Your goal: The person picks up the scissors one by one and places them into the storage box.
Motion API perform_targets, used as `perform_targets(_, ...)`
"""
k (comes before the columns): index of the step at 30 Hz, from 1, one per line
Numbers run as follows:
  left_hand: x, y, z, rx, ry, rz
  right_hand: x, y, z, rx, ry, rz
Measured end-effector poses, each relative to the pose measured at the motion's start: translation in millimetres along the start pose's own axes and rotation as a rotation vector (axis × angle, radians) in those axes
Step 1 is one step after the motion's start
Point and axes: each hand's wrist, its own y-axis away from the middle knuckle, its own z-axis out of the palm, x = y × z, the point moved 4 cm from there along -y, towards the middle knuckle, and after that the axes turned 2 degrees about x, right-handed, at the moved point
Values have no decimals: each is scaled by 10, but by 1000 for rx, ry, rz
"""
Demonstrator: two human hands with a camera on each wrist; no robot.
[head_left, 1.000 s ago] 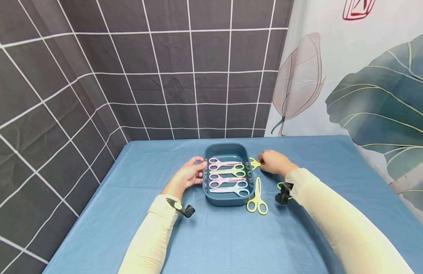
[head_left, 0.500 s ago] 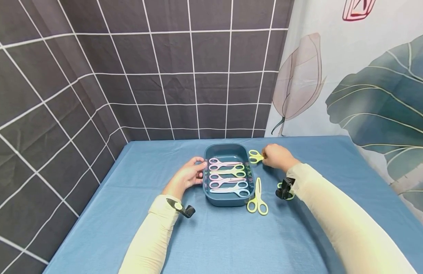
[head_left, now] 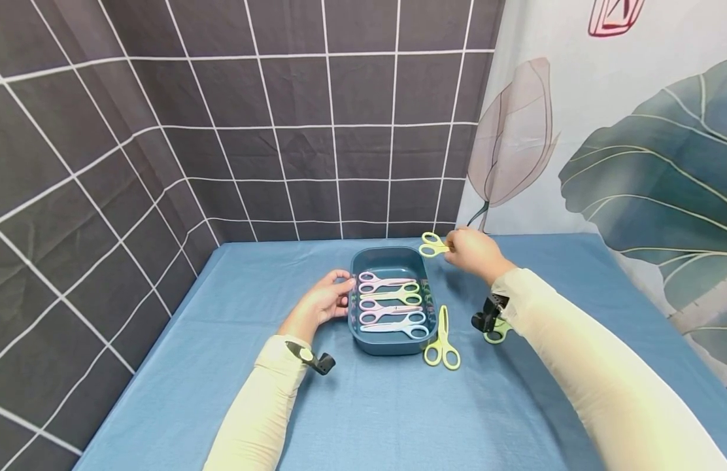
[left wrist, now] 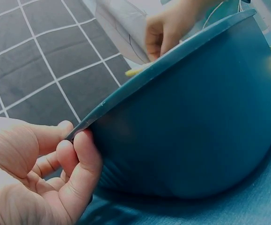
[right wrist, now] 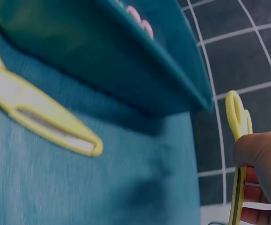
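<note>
My left hand point(head_left: 322, 302) pinches the left rim of a dark blue plastic bin point(head_left: 393, 347), thumb over the edge and fingers against the outside wall. Inside the bin, several pairs of scissors lie crosswise in a row, among them pink scissors point(head_left: 399, 309) and pale blue scissors point(head_left: 393, 326). Up near the bin's far right corner, my right hand point(head_left: 476, 252) grips yellow scissors point(right wrist: 239, 125) by the blade end. Their handle loops point left toward the bin, clear of the table in the right wrist view.
Another pair of yellow scissors point(head_left: 442, 330) lies on the blue cloth point(head_left: 363, 412) beside the bin's right wall. Green-handled scissors point(head_left: 497, 341) lie partly hidden under my right wrist. A dark tiled-pattern backdrop point(head_left: 304, 150) rises behind the table's far edge.
My right hand has lifted the yellow scissors off the table, first drawing them right from the bin, then up and back. The left hand and bin stay put.
</note>
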Motion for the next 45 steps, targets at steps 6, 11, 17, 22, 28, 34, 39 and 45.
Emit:
perform_targets(6, 10, 16, 4, 4, -4, -6, -338, -37, -53, 21, 12, -124)
perform_targets(11, 6, 2, -10, 4, -7, -7, -627, -62, -22, 2, 6, -205)
perform_targets(17, 1, -15, -15, -5, -1, 0, -912, -84, 93, -45, 14, -252)
perform_targets(22, -4, -19, -9, -7, 8, -6, -1046, -91, 238, -76, 25, -287)
perform_targets(28, 1, -24, -12, -8, 4, -6, -1128, -113, 386, -123, 38, -276)
perform_targets(34, 19, -2, -9, -6, -9, -4, -1144, -148, 535, -168, 50, -275)
perform_targets(39, 19, 4, 0, -4, -14, -14, -1125, -153, 639, -221, 48, -266)
perform_targets(45, 16, -7, -14, -2, -13, -6, -1105, -141, 726, -253, 54, -254)
